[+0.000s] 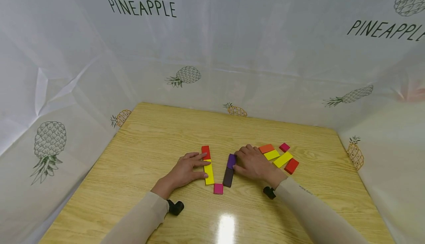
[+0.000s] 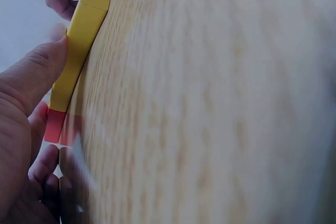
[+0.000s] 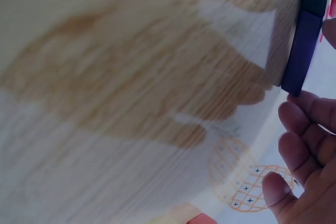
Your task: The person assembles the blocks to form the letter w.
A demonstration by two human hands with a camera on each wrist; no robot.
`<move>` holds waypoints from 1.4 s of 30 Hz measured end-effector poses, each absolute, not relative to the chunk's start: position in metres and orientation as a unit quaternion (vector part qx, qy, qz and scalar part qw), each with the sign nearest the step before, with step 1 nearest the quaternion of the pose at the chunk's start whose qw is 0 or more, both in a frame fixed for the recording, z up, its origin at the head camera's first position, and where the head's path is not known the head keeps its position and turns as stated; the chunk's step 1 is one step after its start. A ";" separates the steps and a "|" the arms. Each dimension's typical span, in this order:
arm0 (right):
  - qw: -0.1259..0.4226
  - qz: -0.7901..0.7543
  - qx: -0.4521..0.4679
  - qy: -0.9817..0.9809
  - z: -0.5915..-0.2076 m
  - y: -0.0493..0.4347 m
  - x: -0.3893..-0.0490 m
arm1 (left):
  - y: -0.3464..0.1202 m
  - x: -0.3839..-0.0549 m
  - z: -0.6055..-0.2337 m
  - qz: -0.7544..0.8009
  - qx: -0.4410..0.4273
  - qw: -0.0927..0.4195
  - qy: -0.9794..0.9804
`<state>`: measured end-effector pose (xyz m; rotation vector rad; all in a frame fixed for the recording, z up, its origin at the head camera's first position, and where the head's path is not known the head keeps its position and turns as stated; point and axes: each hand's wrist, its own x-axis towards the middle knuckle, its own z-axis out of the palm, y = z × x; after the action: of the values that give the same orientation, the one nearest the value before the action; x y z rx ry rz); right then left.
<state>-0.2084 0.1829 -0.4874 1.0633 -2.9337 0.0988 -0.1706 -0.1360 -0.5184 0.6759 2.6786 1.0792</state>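
My left hand (image 1: 189, 168) lies beside a line made of a red block (image 1: 206, 152) and a yellow section (image 1: 208, 174), fingers stretched across it. In the left wrist view its thumb (image 2: 44, 64) touches the yellow side. My right hand (image 1: 255, 163) is at a purple block (image 1: 231, 161), index fingertip at the block's far end and thumb by its side, the other fingers loosely bent. A dark brown block (image 1: 228, 177) continues the purple one toward me. Between the near ends of both lines sits a pink block (image 1: 218, 188), making a V shape.
Right of my right hand lie loose blocks: an orange one (image 1: 266, 148), yellow ones (image 1: 283, 159), a red one (image 1: 291, 166) and a small pink one (image 1: 284, 147). A pineapple-print sheet (image 1: 212, 89) stands around the wooden table (image 1: 159, 126).
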 end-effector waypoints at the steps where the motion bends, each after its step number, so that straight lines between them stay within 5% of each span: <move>1: 0.010 0.031 0.341 -0.940 -0.487 0.183 -0.208 | -0.136 -0.171 -0.518 0.362 0.227 0.087 0.900; 42: 0.046 0.047 0.339 -0.938 -0.487 0.197 -0.203 | -0.132 -0.169 -0.512 0.364 0.221 0.099 0.899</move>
<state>-0.2030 0.1972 -0.4869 1.0355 -2.8647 0.1449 -0.1689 -0.1322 -0.5117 0.6548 2.6603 1.0770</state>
